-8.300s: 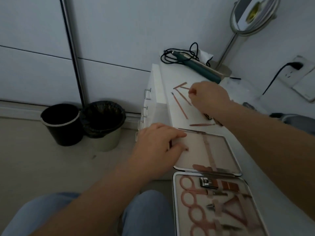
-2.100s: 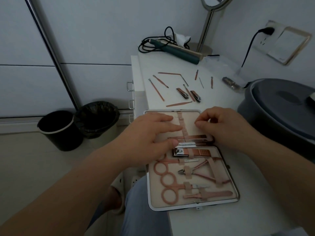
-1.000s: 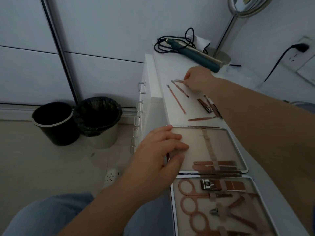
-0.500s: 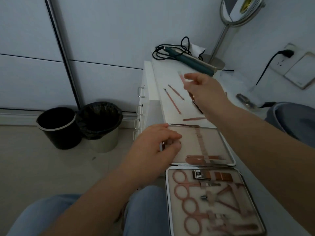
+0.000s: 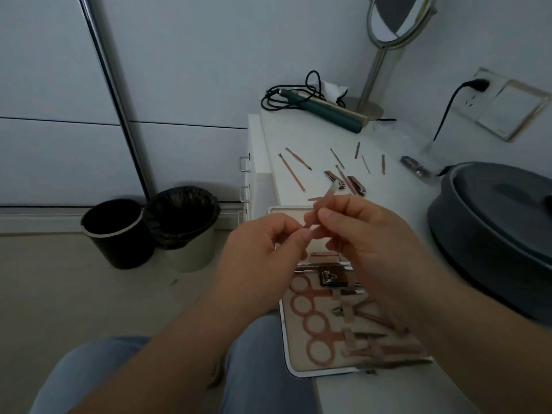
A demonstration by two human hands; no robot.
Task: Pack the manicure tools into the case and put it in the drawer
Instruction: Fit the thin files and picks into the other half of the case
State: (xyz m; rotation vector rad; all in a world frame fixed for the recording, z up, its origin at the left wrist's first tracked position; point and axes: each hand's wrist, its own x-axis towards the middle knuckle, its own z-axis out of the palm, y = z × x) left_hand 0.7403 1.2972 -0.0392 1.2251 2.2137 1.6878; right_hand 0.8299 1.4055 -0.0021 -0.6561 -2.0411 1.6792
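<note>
From the head camera I see my right hand [image 5: 361, 234] and left hand [image 5: 263, 249] raised above the open case [image 5: 298, 366] on the white table [image 5: 397, 204], fingertips of both pinched shut on one slim rose-gold tool [image 5: 324, 204]. More loose tools [image 5: 294, 176] lie beyond, apart from the case.

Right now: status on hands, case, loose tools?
Left hand and right hand both pinch one thin tool above the open case. Loose tools remain on the countertop. No obstruction.
</note>
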